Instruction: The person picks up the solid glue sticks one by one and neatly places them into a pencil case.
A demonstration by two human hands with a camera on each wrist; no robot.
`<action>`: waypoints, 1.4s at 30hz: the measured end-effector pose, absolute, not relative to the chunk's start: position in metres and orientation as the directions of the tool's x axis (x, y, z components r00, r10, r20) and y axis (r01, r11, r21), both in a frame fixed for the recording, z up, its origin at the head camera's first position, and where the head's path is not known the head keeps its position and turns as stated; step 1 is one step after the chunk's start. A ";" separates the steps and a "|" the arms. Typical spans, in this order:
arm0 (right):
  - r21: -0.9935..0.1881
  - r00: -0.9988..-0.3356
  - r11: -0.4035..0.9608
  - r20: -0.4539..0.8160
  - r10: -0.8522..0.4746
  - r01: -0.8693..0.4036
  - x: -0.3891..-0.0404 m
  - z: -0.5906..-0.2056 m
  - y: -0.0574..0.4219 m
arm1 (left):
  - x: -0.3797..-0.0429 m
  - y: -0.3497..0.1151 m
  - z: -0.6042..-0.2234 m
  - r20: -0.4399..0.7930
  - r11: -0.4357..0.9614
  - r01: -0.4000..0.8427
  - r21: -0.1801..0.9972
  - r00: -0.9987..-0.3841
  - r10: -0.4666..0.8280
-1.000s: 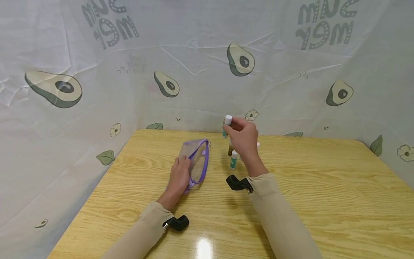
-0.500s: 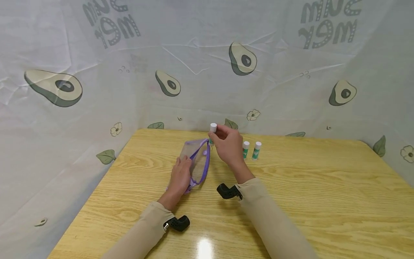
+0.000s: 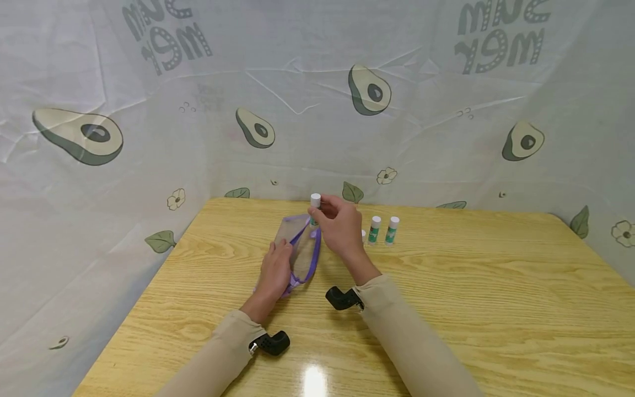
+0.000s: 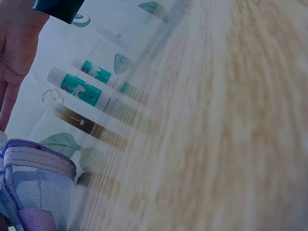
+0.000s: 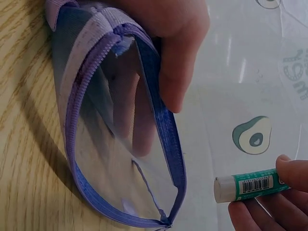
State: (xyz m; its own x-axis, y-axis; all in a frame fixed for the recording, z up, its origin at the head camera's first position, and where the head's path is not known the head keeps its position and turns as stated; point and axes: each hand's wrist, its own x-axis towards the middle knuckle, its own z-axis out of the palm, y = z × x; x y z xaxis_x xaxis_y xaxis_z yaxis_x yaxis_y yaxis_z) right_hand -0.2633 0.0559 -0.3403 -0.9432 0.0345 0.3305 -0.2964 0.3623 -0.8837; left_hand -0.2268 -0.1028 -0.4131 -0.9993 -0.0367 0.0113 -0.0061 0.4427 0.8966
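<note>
My left hand (image 3: 276, 270) holds the purple-edged mesh zip pouch (image 3: 316, 259) by one side, its thumb on the zip band and the other fingers seen through the mesh in the right wrist view. The pouch lies on the table with its mouth (image 5: 127, 144) spread apart. Thumb and fingers of my right hand (image 3: 342, 226) pinch a glue stick (image 5: 252, 185) with a green label, its white cap (image 3: 315, 199) upward. In the head view it overlaps the far corner of the pouch, while the right wrist view shows it beside the mouth.
Two more glue sticks (image 3: 374, 230) stand upright right of my right hand. A small brown-labelled tube (image 4: 77, 120) stands near them, mostly hidden in the head view. A printed avocado curtain (image 3: 297, 154) hangs behind the wooden table (image 3: 471, 286).
My right hand has carried the glue stick leftward from the standing group to the pouch's far corner, lowering it slightly. My left hand and the pouch have stayed in place.
</note>
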 end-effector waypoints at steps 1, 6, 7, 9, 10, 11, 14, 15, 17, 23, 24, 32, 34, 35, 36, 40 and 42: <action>-0.885 -0.944 0.360 0.328 0.035 -0.295 -0.263 -0.340 0.055 | -0.227 -0.102 -0.413 0.011 0.440 -0.006 0.898 -0.999 -0.036; -0.883 -0.943 0.365 0.330 0.038 -0.295 -0.261 -0.340 0.054 | -0.228 -0.101 -0.412 0.013 0.440 -0.003 0.898 -0.999 -0.034; -0.881 -0.943 0.368 0.332 0.036 -0.297 -0.260 -0.340 0.054 | -0.228 -0.101 -0.412 0.012 0.437 -0.004 0.900 -0.999 -0.034; -0.878 -0.941 0.371 0.336 0.031 -0.302 -0.259 -0.340 0.053 | -0.228 -0.101 -0.413 0.008 0.432 -0.010 0.902 -0.999 -0.039; -0.877 -0.940 0.371 0.339 0.030 -0.304 -0.259 -0.340 0.052 | -0.227 -0.102 -0.413 0.000 0.428 -0.016 0.904 -0.999 -0.039; -0.877 -0.940 0.369 0.341 0.028 -0.307 -0.259 -0.340 0.052 | -0.227 -0.102 -0.413 -0.004 0.425 -0.019 0.905 -0.999 -0.038; -0.878 -0.936 0.360 0.352 0.033 -0.317 -0.259 -0.341 0.051 | -0.226 -0.103 -0.412 -0.006 0.424 -0.021 0.906 -0.999 -0.036; -0.878 -0.935 0.358 0.354 0.035 -0.319 -0.259 -0.342 0.051 | -0.225 -0.103 -0.412 -0.002 0.436 -0.017 0.900 -0.999 -0.034; -0.878 -0.933 0.354 0.358 0.035 -0.323 -0.259 -0.342 0.050 | -0.225 -0.103 -0.412 0.009 0.456 -0.007 0.890 -0.999 -0.033; -0.883 -0.935 0.339 0.354 0.030 -0.324 -0.260 -0.345 0.049 | -0.225 -0.104 -0.411 0.017 0.473 0.000 0.881 -0.999 -0.033; -0.885 -0.935 0.334 0.354 0.032 -0.324 -0.260 -0.346 0.050 | -0.225 -0.103 -0.411 0.013 0.474 -0.003 0.880 -0.999 -0.030; -0.882 -0.922 0.329 0.381 0.074 -0.338 -0.260 -0.348 0.053 | -0.228 -0.100 -0.413 0.013 0.485 0.003 0.874 -1.000 -0.017; -0.882 -0.922 0.331 0.380 0.078 -0.336 -0.260 -0.349 0.053 | -0.229 -0.099 -0.413 0.005 0.465 -0.006 0.885 -1.000 -0.023; -0.882 -0.923 0.333 0.378 0.078 -0.333 -0.261 -0.349 0.052 | -0.229 -0.099 -0.413 0.003 0.457 -0.010 0.889 -1.000 -0.027; -0.882 -0.923 0.333 0.377 0.078 -0.332 -0.261 -0.350 0.052 | -0.229 -0.099 -0.413 0.008 0.461 -0.006 0.887 -1.000 -0.028; -0.880 -0.926 0.346 0.371 0.075 -0.324 -0.263 -0.354 0.050 | -0.228 -0.100 -0.413 0.017 0.471 0.000 0.882 -0.999 -0.032; -0.878 -0.927 0.355 0.368 0.074 -0.320 -0.264 -0.355 0.050 | -0.227 -0.101 -0.413 0.016 0.471 -0.001 0.882 -0.999 -0.032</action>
